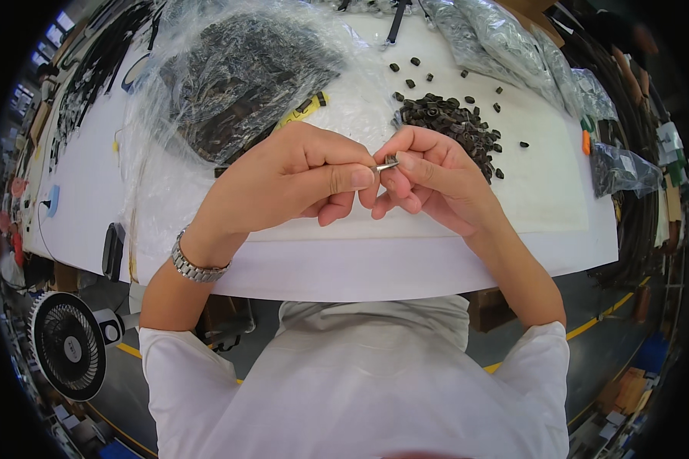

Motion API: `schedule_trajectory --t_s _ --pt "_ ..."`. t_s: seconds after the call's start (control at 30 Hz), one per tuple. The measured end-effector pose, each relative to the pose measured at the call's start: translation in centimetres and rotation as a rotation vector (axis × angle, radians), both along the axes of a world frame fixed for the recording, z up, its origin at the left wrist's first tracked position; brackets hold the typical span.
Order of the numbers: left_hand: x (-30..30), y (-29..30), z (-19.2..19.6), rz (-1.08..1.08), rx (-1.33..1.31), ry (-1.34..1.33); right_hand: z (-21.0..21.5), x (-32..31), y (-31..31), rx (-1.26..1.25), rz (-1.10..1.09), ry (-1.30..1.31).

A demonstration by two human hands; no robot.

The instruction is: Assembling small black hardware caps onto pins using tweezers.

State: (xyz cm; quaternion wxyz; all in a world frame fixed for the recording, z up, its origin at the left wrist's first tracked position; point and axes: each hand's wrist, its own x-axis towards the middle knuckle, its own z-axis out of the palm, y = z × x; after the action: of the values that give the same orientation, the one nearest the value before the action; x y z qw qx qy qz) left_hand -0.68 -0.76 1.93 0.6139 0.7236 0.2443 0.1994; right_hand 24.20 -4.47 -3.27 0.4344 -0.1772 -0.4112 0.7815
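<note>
My left hand (306, 180), a metal-banded watch (194, 260) on its wrist, is closed on a slim, silvery metal tool (383, 166), its tip pointing right. Most of that tool is hidden in my fingers, so its kind does not show. Opposite it, my right hand (448, 172) pinches a small black piece (391, 159) between thumb and fingers, and the metal tip meets it. Both hands are above the white table, close together. Just beyond my right hand lies a heap of small black ring-like pieces (455, 122), with several scattered around it.
A large clear plastic bag of dark parts (245, 76) covers the table's far left, a yellow label (302, 112) beside it. More plastic bags (497, 42) lie far right, near an orange object (586, 142). A black fan (67, 346) stands left of the white table (413, 268).
</note>
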Motion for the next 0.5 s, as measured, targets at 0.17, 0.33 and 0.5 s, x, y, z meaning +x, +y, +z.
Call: schedule_trajectory --t_s 0.17,0.33,0.5 --pt "-0.3 0.5 -0.2 -0.019 -0.209 -0.055 1.0 -0.6 -0.8 0.161 -0.167 -0.178" --pt "-0.2 1.0 -1.3 -0.115 -0.297 -0.118 1.6 -1.8 -2.6 0.343 -0.433 -0.372" --pt "0.4 0.8 -2.3 -0.132 -0.472 -0.186 1.1 -1.9 -2.3 0.771 -0.687 -0.782"
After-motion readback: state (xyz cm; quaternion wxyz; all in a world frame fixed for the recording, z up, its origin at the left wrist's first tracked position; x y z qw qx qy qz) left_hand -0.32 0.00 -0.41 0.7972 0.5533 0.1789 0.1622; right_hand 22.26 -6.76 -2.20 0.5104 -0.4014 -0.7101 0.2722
